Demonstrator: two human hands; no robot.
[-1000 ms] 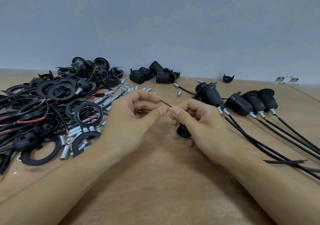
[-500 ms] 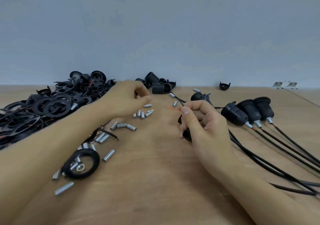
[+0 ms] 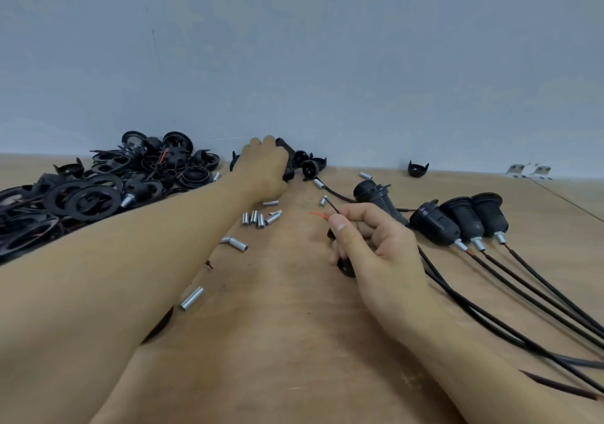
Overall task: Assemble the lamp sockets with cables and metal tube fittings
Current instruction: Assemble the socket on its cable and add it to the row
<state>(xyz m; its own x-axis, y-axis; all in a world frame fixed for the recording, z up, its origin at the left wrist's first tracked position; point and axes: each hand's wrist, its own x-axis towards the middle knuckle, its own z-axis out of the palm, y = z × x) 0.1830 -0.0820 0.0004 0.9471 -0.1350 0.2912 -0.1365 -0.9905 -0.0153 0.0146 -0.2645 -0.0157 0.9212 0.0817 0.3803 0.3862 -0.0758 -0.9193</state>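
Note:
My left hand (image 3: 263, 165) reaches to the far middle of the wooden table (image 3: 281, 342) and curls round a black socket part (image 3: 287, 158) in a small pile by the wall. My right hand (image 3: 369, 243) stays near the centre, pinching thin red and black wire ends (image 3: 322, 215) between thumb and forefinger; a black piece (image 3: 346, 265) sits under its fingers. Several short metal tubes (image 3: 258, 219) lie scattered between the hands. Three assembled sockets with cables (image 3: 457, 221) lie in a row at the right, with a fourth socket (image 3: 376, 196) behind my right hand.
A big heap of black rings, socket shells and cables (image 3: 98, 185) fills the left of the table. One loose black cap (image 3: 417, 169) and two small metal brackets (image 3: 529, 171) lie near the wall at right. Black cables (image 3: 523, 309) run toward the right front edge.
My left hand let go of the wire, swept past the metal tubes and reached to the socket pile by the wall. My right hand has kept pinching the wire ends in place.

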